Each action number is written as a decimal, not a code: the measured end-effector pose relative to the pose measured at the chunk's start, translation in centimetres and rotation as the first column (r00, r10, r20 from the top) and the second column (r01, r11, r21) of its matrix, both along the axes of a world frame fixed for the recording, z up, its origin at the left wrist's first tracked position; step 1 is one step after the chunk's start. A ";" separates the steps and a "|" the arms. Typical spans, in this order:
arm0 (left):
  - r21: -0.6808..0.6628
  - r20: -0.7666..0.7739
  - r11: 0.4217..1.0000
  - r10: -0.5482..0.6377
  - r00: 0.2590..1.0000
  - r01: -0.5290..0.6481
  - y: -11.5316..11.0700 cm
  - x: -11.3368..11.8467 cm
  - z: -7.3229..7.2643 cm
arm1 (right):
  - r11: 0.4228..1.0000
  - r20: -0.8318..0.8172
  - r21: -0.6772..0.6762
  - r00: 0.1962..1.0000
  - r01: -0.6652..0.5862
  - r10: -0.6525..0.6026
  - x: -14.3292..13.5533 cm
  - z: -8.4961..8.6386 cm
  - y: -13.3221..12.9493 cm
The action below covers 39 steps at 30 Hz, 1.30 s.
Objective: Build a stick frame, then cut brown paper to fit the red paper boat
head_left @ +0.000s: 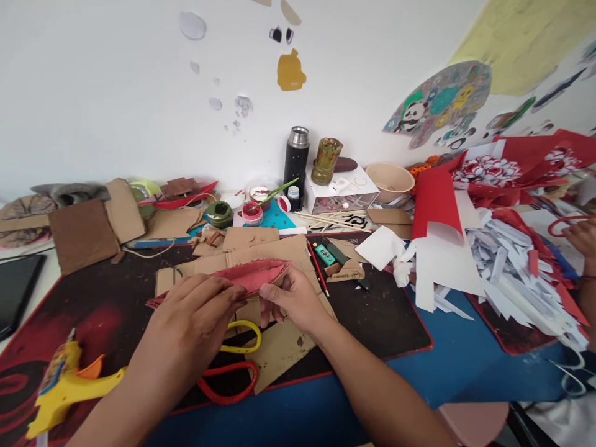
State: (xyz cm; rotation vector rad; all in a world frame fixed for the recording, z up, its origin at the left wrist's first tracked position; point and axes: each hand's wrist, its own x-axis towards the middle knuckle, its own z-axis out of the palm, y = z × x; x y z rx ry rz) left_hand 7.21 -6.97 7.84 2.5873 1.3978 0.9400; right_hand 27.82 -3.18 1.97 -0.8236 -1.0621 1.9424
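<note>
A narrow, boat-shaped red cardboard piece (261, 277) is held up between both hands, its hollow side showing. My left hand (195, 316) has its fingers closed on the near edge at the left and middle. My right hand (291, 297) pinches the right end between thumb and fingers. Under the hands lie scissors with one yellow and one red handle loop (228, 382), partly hidden by my left hand, and flat brown cardboard (284, 354) with dark stains.
A yellow glue gun (69, 385) lies at the left. Behind are paint jars (220, 213), a black flask (297, 161) and a white box (344, 197). Paper scraps (507, 273) pile up at the right, near another person's hand (582, 236).
</note>
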 end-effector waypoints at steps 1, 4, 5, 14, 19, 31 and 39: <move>-0.004 -0.003 1.000 0.000 1.000 0.000 0.1 0.0 0.0 | 1.000 -0.001 0.000 1.000 0.000 0.000 0.0 0.0 0.0; 0.005 -0.018 1.000 0.003 1.000 -0.003 0.2 0.0 -0.4 | 1.000 0.009 -0.003 1.000 -0.005 0.005 -0.1 0.0 0.0; 0.013 -0.029 1.000 0.012 1.000 -0.012 0.2 0.0 -0.5 | 1.000 0.013 -0.003 1.000 -0.004 0.005 -0.1 -0.1 0.0; -0.181 0.111 0.983 0.013 0.994 0.008 0.4 -1.2 0.8 | 1.000 0.013 0.005 0.999 -0.031 0.031 0.3 0.3 0.0; -0.309 0.033 0.949 0.076 0.997 -0.062 1.6 -3.2 1.3 | 0.983 0.024 0.035 0.984 -0.178 0.177 0.4 0.6 -0.2; -0.591 0.025 0.805 -0.044 0.999 0.050 2.9 -2.9 -0.2 | 0.972 0.013 -0.009 0.972 -0.233 0.233 0.1 1.0 -0.5; -0.591 0.139 0.799 -0.034 0.990 0.110 3.6 -2.3 -0.5 | 0.981 0.006 0.005 0.981 -0.196 0.195 -0.1 0.5 -0.2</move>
